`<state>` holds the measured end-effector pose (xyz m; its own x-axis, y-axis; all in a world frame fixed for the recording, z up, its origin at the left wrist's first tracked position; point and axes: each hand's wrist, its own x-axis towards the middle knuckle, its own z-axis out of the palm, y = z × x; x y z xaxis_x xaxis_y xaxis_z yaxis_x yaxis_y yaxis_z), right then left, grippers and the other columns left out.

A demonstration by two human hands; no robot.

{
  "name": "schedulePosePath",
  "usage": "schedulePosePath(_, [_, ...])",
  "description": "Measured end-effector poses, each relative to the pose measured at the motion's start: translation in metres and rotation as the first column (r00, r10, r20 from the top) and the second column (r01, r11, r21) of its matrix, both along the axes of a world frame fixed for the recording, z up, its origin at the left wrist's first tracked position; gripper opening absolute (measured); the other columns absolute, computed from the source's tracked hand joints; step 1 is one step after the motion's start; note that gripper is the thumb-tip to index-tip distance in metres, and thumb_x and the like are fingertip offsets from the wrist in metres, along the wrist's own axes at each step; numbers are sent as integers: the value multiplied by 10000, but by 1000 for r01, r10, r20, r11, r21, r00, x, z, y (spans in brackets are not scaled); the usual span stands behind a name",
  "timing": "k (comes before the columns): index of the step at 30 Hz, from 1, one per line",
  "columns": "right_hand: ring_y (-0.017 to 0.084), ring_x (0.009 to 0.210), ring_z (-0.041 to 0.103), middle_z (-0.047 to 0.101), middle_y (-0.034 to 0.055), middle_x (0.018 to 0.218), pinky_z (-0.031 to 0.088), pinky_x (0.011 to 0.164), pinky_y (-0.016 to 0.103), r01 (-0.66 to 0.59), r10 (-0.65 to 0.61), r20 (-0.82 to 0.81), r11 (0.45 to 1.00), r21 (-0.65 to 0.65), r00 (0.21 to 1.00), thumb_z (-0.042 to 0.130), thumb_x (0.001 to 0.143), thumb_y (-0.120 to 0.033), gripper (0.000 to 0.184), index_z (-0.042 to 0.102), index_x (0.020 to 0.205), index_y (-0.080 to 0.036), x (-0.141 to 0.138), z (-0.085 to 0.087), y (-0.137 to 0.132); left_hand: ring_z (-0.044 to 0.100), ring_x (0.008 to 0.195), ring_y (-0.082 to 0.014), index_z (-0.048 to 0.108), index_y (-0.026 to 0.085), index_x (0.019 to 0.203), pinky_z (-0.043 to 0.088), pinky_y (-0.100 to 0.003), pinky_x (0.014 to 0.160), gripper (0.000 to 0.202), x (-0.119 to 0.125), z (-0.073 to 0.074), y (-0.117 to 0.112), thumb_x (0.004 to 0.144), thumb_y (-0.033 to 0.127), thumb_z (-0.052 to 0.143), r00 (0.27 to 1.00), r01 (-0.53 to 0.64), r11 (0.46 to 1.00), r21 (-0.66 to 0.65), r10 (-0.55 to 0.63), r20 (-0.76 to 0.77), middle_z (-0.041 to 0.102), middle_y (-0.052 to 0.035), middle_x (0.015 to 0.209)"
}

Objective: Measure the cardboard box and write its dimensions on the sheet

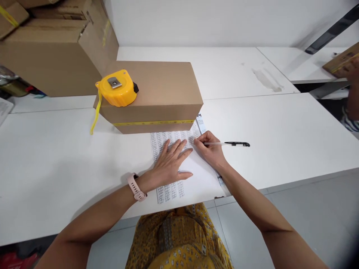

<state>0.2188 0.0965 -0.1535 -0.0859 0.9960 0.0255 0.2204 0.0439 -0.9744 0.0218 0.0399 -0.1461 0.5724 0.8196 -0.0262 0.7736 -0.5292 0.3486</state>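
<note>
A sheet of paper (pixel 196 179) filled with small handwritten figures lies on the white table (pixel 280 130) in front of me. My left hand (pixel 171 162) lies flat on the sheet with its fingers spread; a pink watch sits on that wrist. My right hand (pixel 209 147) pinches a clear pen with a black cap (pixel 230 144), its tip touching the paper near the top. Just behind the sheet stands a closed cardboard box (pixel 157 93). A yellow tape measure (pixel 117 87) rests on the box, and its yellow tape runs along the box's front edge.
Larger cardboard boxes (pixel 53 45) are stacked at the back left. Another person's arm (pixel 352 97) and a brown box (pixel 340 61) show at the right edge. The table's near edge runs just below my forearms, with grey floor beyond it.
</note>
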Motion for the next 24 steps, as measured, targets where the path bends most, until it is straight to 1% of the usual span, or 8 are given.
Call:
schedulePosePath(3, [93, 530, 402, 524, -48, 586, 325, 491, 247, 18, -18, -5, 1000, -17, 1000, 755, 793, -471, 372, 494, 691, -225, -2, 0, -1, 205, 1561, -372, 438, 166, 1528, 51, -613, 1256, 793, 1, -2, 0, 898, 592, 661, 1000, -11, 1000, 26, 10, 21, 255, -192, 1679])
schedulePosePath(6, [94, 528, 371, 474, -48, 554, 306, 484, 247, 52, -52, 28, 999, 11, 998, 746, 783, -499, 440, 441, 621, -227, -2, 0, -1, 229, 1553, -373, 456, 178, 1515, 61, -615, 1255, 748, 1, -5, -1, 914, 585, 638, 999, -18, 998, 53, 16, 40, 272, -181, 1675])
schedulePosePath(9, [97, 530, 357, 449, -49, 545, 291, 484, 249, 46, -48, 60, 998, 31, 997, 740, 782, -508, 449, 431, 612, -229, -2, 0, 0, 236, 1551, -369, 454, 180, 1514, 66, -613, 1254, 738, 1, -7, -1, 921, 583, 628, 999, -20, 997, 73, 18, 35, 278, -180, 1673])
schedulePosePath(14, [98, 546, 368, 476, -43, 579, 296, 512, 256, 4, -7, 81, 1000, 29, 997, 725, 811, -489, 424, 447, 633, -224, 0, -4, 1, 232, 1551, -375, 446, 161, 1518, 63, -614, 1251, 755, 1, -7, -2, 917, 572, 643, 1000, -16, 997, 78, 14, 23, 278, -197, 1669])
schedulePosePath(19, [104, 554, 377, 478, -42, 579, 302, 521, 260, -4, 2, 97, 1000, 24, 995, 720, 818, -510, 431, 451, 640, -225, 0, -6, 1, 225, 1553, -371, 443, 179, 1522, 57, -609, 1255, 738, 2, -6, -2, 927, 579, 619, 999, -25, 998, 65, 23, 36, 273, -175, 1676])
schedulePosePath(24, [105, 549, 383, 483, -38, 578, 311, 523, 265, -18, 13, 108, 999, 39, 994, 718, 822, -466, 411, 448, 625, -226, 0, -5, 1, 216, 1557, -368, 431, 183, 1528, 51, -611, 1255, 750, 2, -6, -1, 923, 581, 625, 999, -24, 998, 51, 22, 29, 257, -172, 1682])
